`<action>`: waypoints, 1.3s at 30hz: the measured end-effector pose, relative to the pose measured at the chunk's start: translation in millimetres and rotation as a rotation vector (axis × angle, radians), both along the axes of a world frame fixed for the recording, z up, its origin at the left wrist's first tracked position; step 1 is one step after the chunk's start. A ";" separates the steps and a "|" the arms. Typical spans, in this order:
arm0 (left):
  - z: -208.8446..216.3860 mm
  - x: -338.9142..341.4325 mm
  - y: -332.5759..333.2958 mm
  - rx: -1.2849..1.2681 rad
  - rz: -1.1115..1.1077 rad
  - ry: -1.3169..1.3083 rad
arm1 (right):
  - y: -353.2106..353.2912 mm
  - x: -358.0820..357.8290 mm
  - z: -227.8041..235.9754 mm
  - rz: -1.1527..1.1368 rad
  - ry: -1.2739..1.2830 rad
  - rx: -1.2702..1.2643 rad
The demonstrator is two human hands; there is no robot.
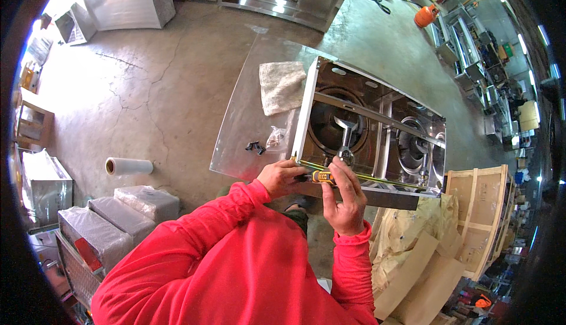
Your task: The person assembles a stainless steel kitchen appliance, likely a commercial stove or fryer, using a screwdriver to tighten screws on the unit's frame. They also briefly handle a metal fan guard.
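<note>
In front of me is a stainless-steel stove unit (306,118) with large round burner openings. A brass-coloured pipe (377,179) runs along its near side. My right hand (346,198) grips a yellow-and-black tool handle (323,176), like a screwdriver's, beside that pipe. The tool's shaft does not show. My left hand (282,177) is closed at the near left corner of the unit, close to the tool's dark end; what its fingers hold is hidden. A grey metal burner pipe (345,133) rises inside the left opening.
Left of the unit, a metal sheet (236,130) bears a beige cloth (282,86), small black parts (255,147) and a clear plastic bag (275,137). A film roll (130,166) lies on the floor. Brown paper (407,236) and a wooden crate (480,207) stand at right.
</note>
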State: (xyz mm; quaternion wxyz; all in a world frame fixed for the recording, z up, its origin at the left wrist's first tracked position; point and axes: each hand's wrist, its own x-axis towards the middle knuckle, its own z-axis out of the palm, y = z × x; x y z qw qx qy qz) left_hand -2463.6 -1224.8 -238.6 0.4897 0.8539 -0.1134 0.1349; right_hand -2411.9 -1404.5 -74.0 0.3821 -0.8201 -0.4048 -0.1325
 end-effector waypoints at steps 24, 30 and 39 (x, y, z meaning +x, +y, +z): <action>3.7 2.3 2.2 -0.110 -0.018 0.159 | 8.3 -6.3 26.3 0.033 0.164 -0.257; 1.9 2.8 1.8 -0.110 -0.014 0.117 | 14.1 -4.3 22.7 0.027 0.170 -0.184; 2.3 1.2 2.2 -0.112 -0.010 0.148 | 14.7 -6.2 25.9 0.027 0.192 -0.161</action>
